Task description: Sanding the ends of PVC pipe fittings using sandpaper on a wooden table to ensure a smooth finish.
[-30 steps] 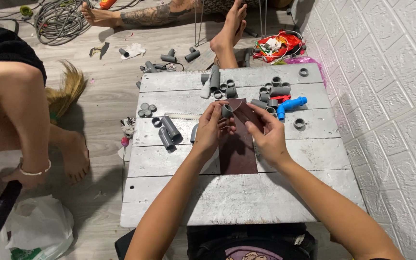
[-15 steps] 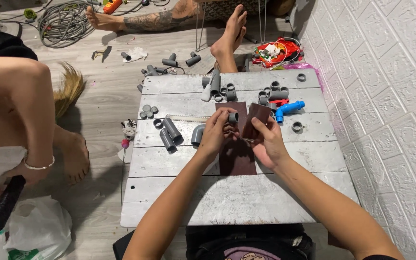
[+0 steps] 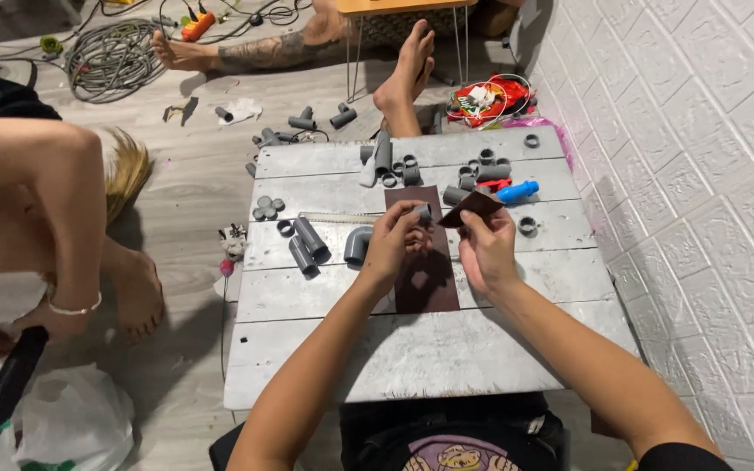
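I am holding a short grey plastic pipe piece [image 3: 422, 212] in my left hand [image 3: 392, 244], fingers closed around it, just above the dark brown sheet of sandpaper [image 3: 427, 279] that is lying flat on the whitewashed plank counter [image 3: 412, 349]. My right hand [image 3: 488, 251] is pinching a folded scrap of dark brown sandpaper [image 3: 470, 208] between thumb and fingers, held just beside the pipe piece; whether the 2 are touching I cannot tell.

Handling judgement: the pipe piece is looking light, rigid and smooth, so it is likely to be slipping unless gripped round its barrel, leaving the end free. The scrap is thin and pliable, and is best pinched near its fold.

Around my hands, a grey plastic elbow fitting [image 3: 358, 246] is sitting left of my left hand, with 2 grey pipe lengths [image 3: 307, 246] further left. A blue tubular fitting [image 3: 517, 191] and a cluster of grey couplings [image 3: 480, 167] are lying beyond my right hand. Another person's bare leg [image 3: 89, 235] is resting on the floor, well apart from the counter.
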